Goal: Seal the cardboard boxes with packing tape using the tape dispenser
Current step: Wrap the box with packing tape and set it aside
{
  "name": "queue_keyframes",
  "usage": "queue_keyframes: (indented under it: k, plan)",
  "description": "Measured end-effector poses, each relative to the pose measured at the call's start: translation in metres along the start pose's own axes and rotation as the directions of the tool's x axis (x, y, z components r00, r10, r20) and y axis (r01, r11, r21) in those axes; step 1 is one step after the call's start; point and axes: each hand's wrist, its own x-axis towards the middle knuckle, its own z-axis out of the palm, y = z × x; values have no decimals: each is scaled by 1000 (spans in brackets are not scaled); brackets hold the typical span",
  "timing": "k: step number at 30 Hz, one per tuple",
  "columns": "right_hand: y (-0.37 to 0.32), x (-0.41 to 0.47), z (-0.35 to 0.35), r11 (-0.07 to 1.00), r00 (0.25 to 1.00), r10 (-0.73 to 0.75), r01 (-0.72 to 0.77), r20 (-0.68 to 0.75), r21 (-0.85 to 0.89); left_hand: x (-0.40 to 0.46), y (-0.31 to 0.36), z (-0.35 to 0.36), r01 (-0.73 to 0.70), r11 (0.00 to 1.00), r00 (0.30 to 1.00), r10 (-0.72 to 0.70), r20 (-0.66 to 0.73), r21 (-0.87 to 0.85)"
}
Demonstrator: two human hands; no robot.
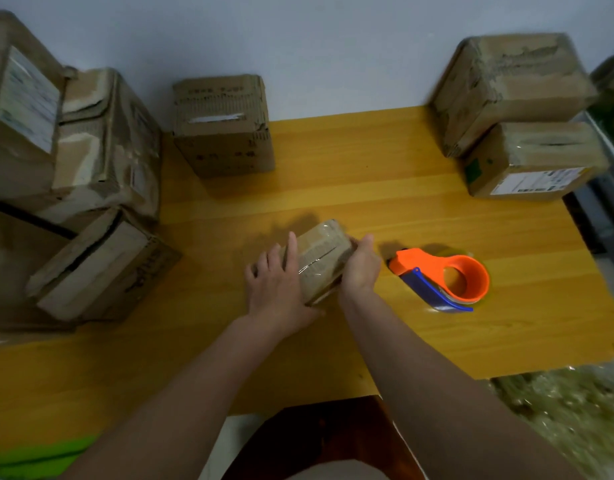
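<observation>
Hands gripped a small taped box [321,258] mid-table [368,188], left hand [278,289] flat-fingered on it, right hand [361,268] seemingly curled around its end, tape dispenser [444,278] just beside it.

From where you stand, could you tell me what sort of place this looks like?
Probably a small parcel-packing spot, perhaps at home. Worn cardboard boxes, some with shipping labels, are piled along a wooden table; a tape dispenser lies beside the small box both hands hold.
</observation>
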Motion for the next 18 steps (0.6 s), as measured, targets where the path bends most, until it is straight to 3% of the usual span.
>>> queue_keyframes:
  k: [3,7,13,16,18]
  plan:
    - [0,3,10,996,995,65,-60,-70,67,-6,-19,-3,-99,994,990,103,94,-42]
    - [1,15,9,995,993,98,-98,62,-8,-17,-31,-4,-169,984,966,178,187,-62]
    - [18,-9,-3,986,977,-69,98,202,-136,-30,-7,3,-82,996,990,76,120,42]
    - [20,-16,-18,977,954,-19,82,300,-197,-35,16,8,-4,999,993,8,121,-32]
    - [10,-9,-31,940,929,-44,163,368,-300,-35,36,13,48,990,994,-34,104,-134]
